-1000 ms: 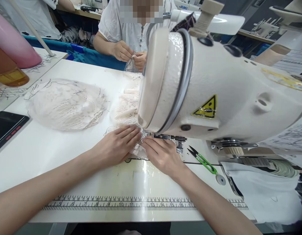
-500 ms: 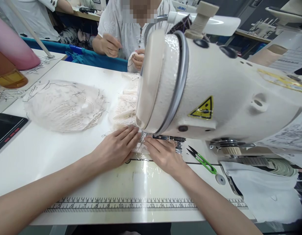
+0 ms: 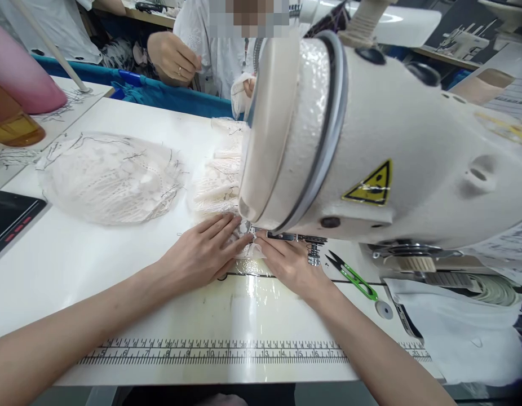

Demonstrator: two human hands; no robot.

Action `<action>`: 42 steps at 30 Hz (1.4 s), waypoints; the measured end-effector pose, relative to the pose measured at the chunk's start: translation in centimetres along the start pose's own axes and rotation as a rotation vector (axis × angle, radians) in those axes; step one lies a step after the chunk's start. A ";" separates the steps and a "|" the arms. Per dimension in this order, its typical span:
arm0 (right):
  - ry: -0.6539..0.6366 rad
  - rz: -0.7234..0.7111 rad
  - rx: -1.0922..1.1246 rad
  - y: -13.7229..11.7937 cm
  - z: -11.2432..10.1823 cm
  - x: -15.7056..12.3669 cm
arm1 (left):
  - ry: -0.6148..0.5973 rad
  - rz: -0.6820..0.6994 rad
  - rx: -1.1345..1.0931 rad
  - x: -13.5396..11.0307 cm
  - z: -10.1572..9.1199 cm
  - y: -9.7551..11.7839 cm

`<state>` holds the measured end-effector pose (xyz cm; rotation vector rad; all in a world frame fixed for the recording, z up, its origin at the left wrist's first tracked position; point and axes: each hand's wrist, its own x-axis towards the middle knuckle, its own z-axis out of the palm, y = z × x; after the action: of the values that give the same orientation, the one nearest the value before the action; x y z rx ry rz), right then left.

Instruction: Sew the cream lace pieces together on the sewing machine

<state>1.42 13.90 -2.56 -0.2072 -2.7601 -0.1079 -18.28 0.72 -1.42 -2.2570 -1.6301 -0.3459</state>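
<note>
A cream lace piece (image 3: 221, 183) with gathered folds and loose dark threads runs under the head of a white sewing machine (image 3: 286, 129). My left hand (image 3: 206, 245) lies flat on its near end, fingers stretched forward and thumb reaching right. On the other side of the presser foot, my right hand (image 3: 288, 262) rests with its fingers extended on the lace edge. The machine hides part of those fingertips, and the needle cannot be made out. Right of my right hand lie green-handled thread snips (image 3: 352, 273) and a small metal bobbin (image 3: 384, 309).
Another lace piece (image 3: 111, 180) lies on the white table at left, near a black phone (image 3: 13, 220). A printed ruler strip (image 3: 219, 352) follows the front edge. Across the table a person's hand (image 3: 174, 59) is raised beside white cloth. White fabric (image 3: 464, 332) lies at right.
My left thumb has stretched right, towards the presser foot, and the lace's near edge has shifted slightly. The view has moved a little. Across the table, the person's hand has moved left.
</note>
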 end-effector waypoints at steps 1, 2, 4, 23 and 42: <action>-0.005 0.004 0.006 0.1 0.0 0.0 | 0.003 0.000 0.000 0.0 0.0 0.0; -0.009 0.009 0.011 0.1 0.0 0.1 | 0.002 -0.001 0.000 0.1 0.0 -0.1; -0.017 0.023 0.021 0.1 -0.1 0.2 | -0.004 -0.006 -0.005 0.1 0.1 -0.1; -0.006 0.062 0.000 0.1 -0.2 0.6 | 0.081 0.105 0.022 0.0 -0.1 -0.1; 0.044 0.040 -0.268 -0.3 -0.7 0.9 | 0.093 0.102 -0.025 0.2 -0.1 -0.1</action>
<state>0.77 13.68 -1.62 -0.3252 -2.6886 -0.4674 -18.34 0.93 -1.21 -2.2960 -1.4662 -0.4403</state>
